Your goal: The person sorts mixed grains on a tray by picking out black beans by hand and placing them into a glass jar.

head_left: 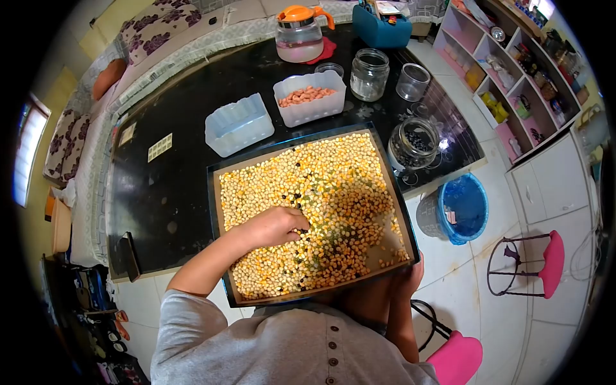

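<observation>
A shallow cardboard tray rests partly on the table edge and over my lap. It is spread with pale chickpea-like and yellow corn-like kernels, with small green and black beans mixed in. My left hand reaches into the middle of the tray. Its fingers are bunched, with dark beans at the fingertips. At the tray's near right corner, my right hand grips the outer side; its fingers are partly hidden. Beyond the tray, a glass jar contains black beans.
On the black table stand a plastic tub, another tub of pinkish-brown nuts or beans, a glass jar, a smaller jar and an orange-lidded pitcher. A blue-lined bin and pink stool are on the right.
</observation>
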`<state>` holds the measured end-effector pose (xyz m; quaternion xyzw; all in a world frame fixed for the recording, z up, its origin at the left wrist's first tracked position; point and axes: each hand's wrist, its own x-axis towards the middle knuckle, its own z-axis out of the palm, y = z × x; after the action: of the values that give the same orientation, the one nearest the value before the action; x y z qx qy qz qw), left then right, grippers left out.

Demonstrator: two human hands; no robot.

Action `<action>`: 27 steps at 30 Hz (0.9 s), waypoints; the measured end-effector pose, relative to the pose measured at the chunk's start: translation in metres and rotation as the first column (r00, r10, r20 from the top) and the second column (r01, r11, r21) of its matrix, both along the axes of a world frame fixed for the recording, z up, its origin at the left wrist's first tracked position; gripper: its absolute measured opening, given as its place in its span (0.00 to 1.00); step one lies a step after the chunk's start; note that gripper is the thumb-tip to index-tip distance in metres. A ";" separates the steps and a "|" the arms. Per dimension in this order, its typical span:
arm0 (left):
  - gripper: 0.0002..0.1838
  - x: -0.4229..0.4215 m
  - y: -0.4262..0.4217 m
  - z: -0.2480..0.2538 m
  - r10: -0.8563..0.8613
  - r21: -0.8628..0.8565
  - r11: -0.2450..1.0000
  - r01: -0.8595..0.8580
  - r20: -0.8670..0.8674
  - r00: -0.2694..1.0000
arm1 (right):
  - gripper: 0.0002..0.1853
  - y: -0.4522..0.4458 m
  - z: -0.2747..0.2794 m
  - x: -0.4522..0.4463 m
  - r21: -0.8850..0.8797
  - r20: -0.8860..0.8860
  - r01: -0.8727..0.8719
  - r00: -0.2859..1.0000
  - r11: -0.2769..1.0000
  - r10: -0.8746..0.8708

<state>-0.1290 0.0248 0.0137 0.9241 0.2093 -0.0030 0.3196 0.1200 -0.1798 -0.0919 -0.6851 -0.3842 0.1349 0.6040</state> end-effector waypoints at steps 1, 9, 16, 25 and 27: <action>0.12 0.001 0.000 0.000 -0.007 -0.003 1.000 0.007 -0.017 1.000 | 0.11 0.000 -0.003 0.001 0.030 -0.053 -0.006 0.999 1.000 0.007; 0.09 0.002 -0.002 -0.001 0.001 0.028 1.000 0.000 -0.039 0.999 | 0.16 -0.002 -0.005 0.002 -0.019 -0.051 0.004 0.999 1.000 -0.005; 0.06 0.004 -0.002 0.004 0.053 0.000 0.999 -0.053 0.057 0.997 | 0.15 -0.004 -0.011 0.005 0.054 -0.528 0.043 0.849 0.998 -0.008; 0.07 0.004 0.001 -0.009 0.002 -0.015 1.000 -0.001 0.080 0.997 | 0.16 -0.003 -0.013 0.004 0.113 -0.549 0.046 0.835 0.993 0.023; 0.08 0.005 0.000 -0.009 -0.008 -0.013 1.000 0.009 0.060 0.998 | 0.16 -0.004 -0.012 0.004 0.112 -0.542 0.042 0.840 0.993 0.026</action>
<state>-0.1244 0.0251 0.0050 0.9226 0.1957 0.0221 0.3318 0.1239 -0.1833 -0.1035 -0.5832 -0.2022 0.2971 0.7285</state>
